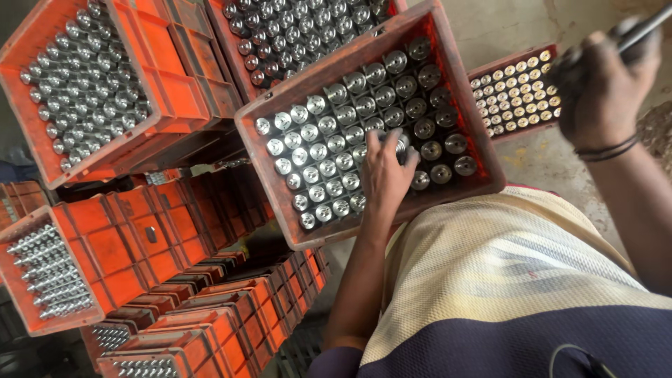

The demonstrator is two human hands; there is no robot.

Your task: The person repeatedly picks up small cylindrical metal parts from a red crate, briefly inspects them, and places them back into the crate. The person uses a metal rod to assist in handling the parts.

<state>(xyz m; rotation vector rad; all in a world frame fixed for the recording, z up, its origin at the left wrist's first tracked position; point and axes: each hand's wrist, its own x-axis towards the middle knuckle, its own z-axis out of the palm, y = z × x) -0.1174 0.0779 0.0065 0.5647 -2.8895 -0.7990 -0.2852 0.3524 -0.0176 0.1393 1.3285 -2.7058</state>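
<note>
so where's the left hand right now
In the head view the left hand sits centre frame, resting on the upright metal cylinders inside the nearest orange crate, just above the person's striped shirt.

The floor was bare grey concrete (504,28), stained and yellow-marked near the top right. Stacked orange plastic crates (175,70) crowded the left side, some filled with upright shiny metal cylinders (84,77), others lying lower in shadow. A further red-brown crate of pale round metal parts (518,94) sat on the floor. Light was even and dim.
</note>
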